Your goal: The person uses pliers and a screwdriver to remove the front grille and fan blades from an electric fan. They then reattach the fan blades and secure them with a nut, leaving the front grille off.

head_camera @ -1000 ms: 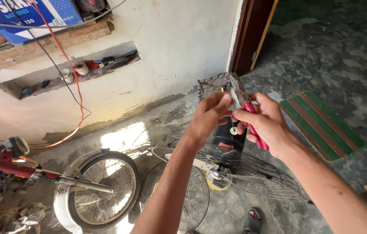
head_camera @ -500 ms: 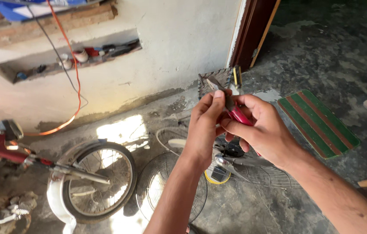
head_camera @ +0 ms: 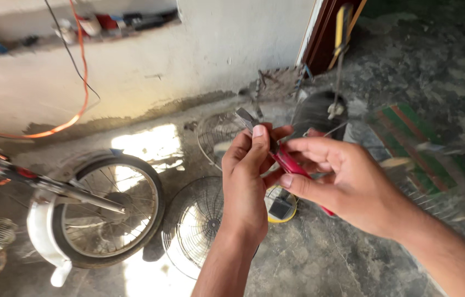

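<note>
Since a second ago I see my view has dipped and both hands have come nearer. My left hand [head_camera: 246, 176] pinches the metal nose of the red-handled pliers [head_camera: 276, 157]; my right hand [head_camera: 342, 184] is curled round the handles. Beyond lie round wire fan guards [head_camera: 194, 223] on the concrete floor [head_camera: 320, 258], left of them a motorcycle wheel [head_camera: 111, 206].

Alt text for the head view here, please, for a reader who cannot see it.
Two bare hands, left hand and right hand, together hold red-handled pliers above a concrete floor. Below lie round wire fan guards; a motorcycle wheel stands to the left by a white wall.
</note>
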